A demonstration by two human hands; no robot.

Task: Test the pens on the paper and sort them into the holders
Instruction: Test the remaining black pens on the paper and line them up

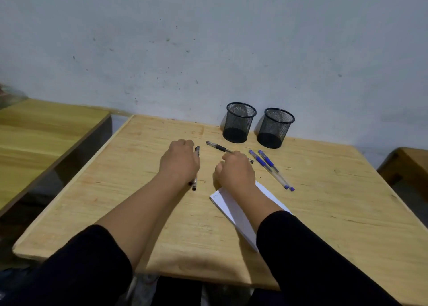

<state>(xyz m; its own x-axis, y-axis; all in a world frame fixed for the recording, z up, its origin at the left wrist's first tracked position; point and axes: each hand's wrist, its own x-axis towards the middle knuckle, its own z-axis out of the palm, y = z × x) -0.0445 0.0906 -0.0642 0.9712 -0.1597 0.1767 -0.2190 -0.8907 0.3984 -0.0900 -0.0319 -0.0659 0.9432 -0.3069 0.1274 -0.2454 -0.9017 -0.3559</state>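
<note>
Two black mesh holders, the left holder (239, 121) and the right holder (275, 127), stand at the back of the wooden table (148, 213); I see nothing in them. My left hand (179, 163) lies over two black pens (197, 150), fingers bent down around them, and their ends stick out by my wrist. My right hand (235, 172) curls its fingers over another black pen (218, 147) that lies slanted on the table. Two blue pens (269, 167) lie side by side to the right. A white paper (231, 209) lies partly under my right forearm.
The table stands against a grey wall (208, 51). A second wooden table (41, 134) is at the left across a gap, and another wooden edge (407, 164) is at the far right.
</note>
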